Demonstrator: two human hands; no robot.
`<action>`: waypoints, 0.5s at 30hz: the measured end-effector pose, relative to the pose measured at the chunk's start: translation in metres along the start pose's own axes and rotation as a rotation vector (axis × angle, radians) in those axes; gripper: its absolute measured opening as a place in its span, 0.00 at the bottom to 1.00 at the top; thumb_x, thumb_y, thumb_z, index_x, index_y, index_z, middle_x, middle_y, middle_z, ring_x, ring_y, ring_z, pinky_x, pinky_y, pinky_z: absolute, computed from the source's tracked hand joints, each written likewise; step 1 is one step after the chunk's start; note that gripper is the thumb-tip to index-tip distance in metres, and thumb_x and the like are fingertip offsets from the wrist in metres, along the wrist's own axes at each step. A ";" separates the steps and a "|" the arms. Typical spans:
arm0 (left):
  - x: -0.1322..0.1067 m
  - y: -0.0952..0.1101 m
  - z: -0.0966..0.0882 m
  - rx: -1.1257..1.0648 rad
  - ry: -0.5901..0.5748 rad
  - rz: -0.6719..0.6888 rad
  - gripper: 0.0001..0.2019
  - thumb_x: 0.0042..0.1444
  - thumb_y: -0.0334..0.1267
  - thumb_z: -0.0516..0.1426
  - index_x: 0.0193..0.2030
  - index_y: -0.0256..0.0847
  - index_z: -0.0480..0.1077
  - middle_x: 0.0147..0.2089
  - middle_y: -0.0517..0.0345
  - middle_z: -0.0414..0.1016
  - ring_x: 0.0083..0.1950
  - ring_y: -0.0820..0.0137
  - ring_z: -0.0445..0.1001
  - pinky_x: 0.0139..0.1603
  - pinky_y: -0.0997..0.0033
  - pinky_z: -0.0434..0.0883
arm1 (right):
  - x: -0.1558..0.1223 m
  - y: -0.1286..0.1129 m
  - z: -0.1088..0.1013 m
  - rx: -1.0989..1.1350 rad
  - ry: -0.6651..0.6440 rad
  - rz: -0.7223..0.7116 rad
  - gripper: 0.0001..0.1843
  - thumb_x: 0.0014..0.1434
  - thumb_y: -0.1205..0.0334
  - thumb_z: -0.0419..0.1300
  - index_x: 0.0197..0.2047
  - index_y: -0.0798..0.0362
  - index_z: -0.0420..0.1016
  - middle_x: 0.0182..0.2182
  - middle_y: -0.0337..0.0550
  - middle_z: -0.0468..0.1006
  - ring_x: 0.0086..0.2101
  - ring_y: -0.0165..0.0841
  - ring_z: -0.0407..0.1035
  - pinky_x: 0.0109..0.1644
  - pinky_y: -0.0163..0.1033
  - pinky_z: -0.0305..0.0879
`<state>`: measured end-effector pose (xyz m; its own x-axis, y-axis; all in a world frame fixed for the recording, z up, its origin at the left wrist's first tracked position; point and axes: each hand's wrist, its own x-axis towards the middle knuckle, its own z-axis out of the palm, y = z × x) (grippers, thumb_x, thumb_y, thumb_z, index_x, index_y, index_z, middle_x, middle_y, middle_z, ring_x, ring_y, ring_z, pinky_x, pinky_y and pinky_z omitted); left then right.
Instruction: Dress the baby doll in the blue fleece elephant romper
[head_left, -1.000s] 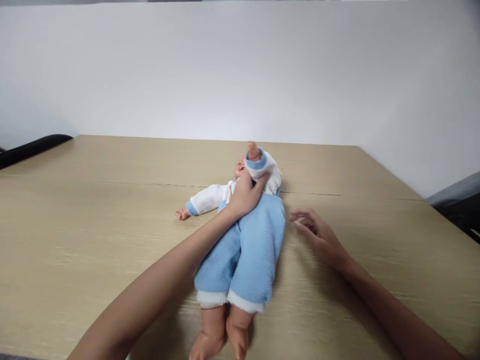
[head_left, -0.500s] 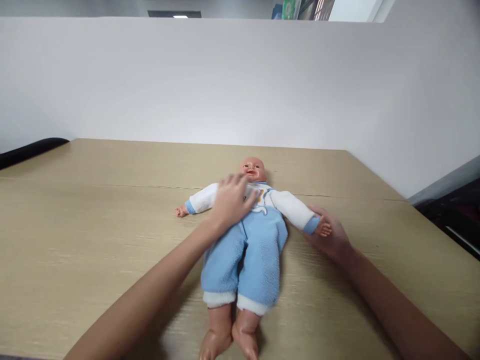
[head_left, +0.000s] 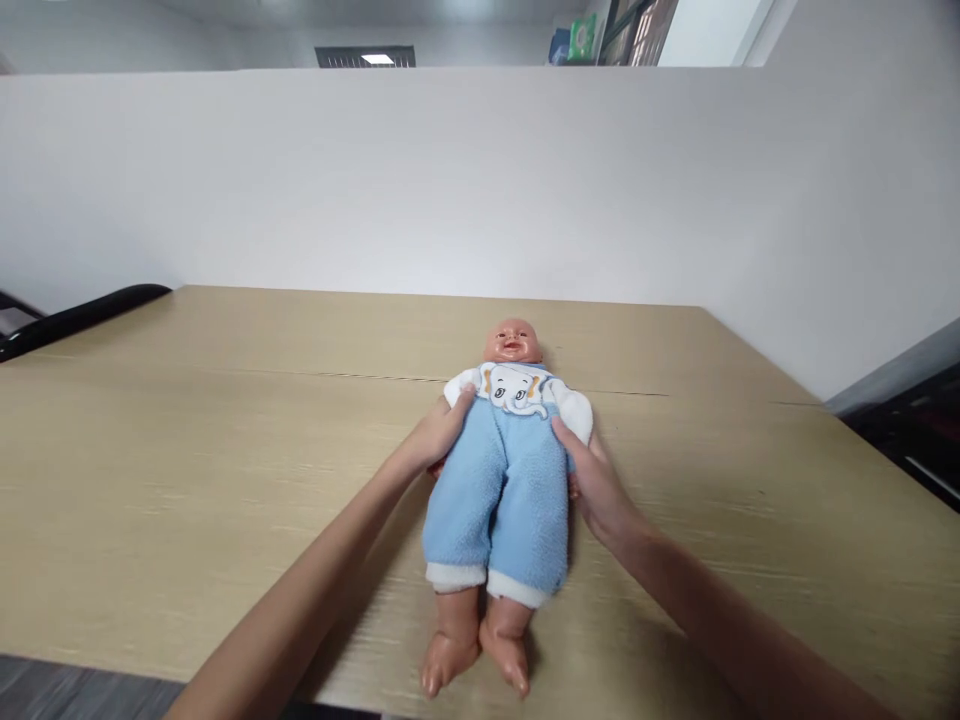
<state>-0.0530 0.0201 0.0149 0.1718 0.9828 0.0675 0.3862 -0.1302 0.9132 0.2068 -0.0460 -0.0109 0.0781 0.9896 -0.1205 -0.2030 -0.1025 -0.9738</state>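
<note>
A baby doll [head_left: 505,470] lies on its back on the wooden table [head_left: 187,440], head away from me and bare feet near the front edge. It wears light blue trousers and a white top with an elephant picture. My left hand [head_left: 442,432] presses against the doll's side and covers its arm there, fingers closed round the sleeve. My right hand [head_left: 589,478] does the same on the other side, holding the doll's other arm tight against its body. Both of the doll's arms are tucked in along the trunk.
A white partition wall [head_left: 480,180] stands behind the table. A dark chair back [head_left: 82,312] shows at the far left, and a dark object [head_left: 911,420] lies beyond the table's right edge.
The doll's arms, spread out before, are now pressed to its sides. My left hand came off its chest to its side, and my right hand brought in the other arm.
</note>
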 end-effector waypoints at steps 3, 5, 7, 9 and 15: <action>-0.001 0.018 0.009 -0.200 -0.007 -0.003 0.36 0.73 0.67 0.52 0.74 0.42 0.70 0.77 0.47 0.70 0.80 0.48 0.64 0.84 0.48 0.56 | -0.011 -0.015 0.019 0.035 0.079 -0.072 0.34 0.64 0.43 0.72 0.69 0.41 0.71 0.48 0.41 0.88 0.41 0.40 0.82 0.33 0.40 0.81; -0.008 0.034 0.008 -0.262 -0.005 -0.033 0.34 0.72 0.65 0.55 0.71 0.41 0.72 0.76 0.47 0.72 0.79 0.46 0.66 0.83 0.47 0.58 | -0.024 -0.030 0.022 0.053 0.078 -0.090 0.34 0.64 0.45 0.73 0.69 0.42 0.72 0.54 0.43 0.87 0.48 0.44 0.83 0.39 0.43 0.84; -0.029 0.054 0.009 -0.271 0.031 -0.032 0.33 0.71 0.64 0.57 0.71 0.43 0.73 0.75 0.48 0.73 0.79 0.45 0.66 0.83 0.46 0.60 | -0.046 -0.043 0.018 0.050 0.107 -0.072 0.34 0.63 0.46 0.75 0.69 0.41 0.73 0.59 0.44 0.85 0.54 0.48 0.82 0.44 0.46 0.87; -0.066 0.068 0.015 -0.243 0.102 -0.056 0.33 0.70 0.64 0.58 0.74 0.47 0.70 0.76 0.51 0.71 0.80 0.46 0.65 0.82 0.44 0.61 | -0.077 -0.050 0.005 -0.027 0.166 -0.040 0.34 0.64 0.46 0.74 0.69 0.40 0.74 0.61 0.45 0.84 0.57 0.52 0.81 0.48 0.50 0.88; -0.225 0.016 0.034 0.143 -0.022 -0.121 0.39 0.65 0.67 0.56 0.82 0.73 0.55 0.71 0.63 0.77 0.73 0.43 0.75 0.61 0.33 0.80 | -0.196 -0.059 -0.064 -0.808 -0.049 -0.400 0.36 0.68 0.49 0.69 0.75 0.23 0.64 0.63 0.45 0.81 0.64 0.58 0.75 0.46 0.59 0.88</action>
<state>-0.0541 -0.2075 0.0010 0.1351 0.9896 -0.0499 0.5297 -0.0296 0.8477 0.2657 -0.2407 0.0583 -0.0499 0.9679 0.2462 0.5793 0.2289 -0.7823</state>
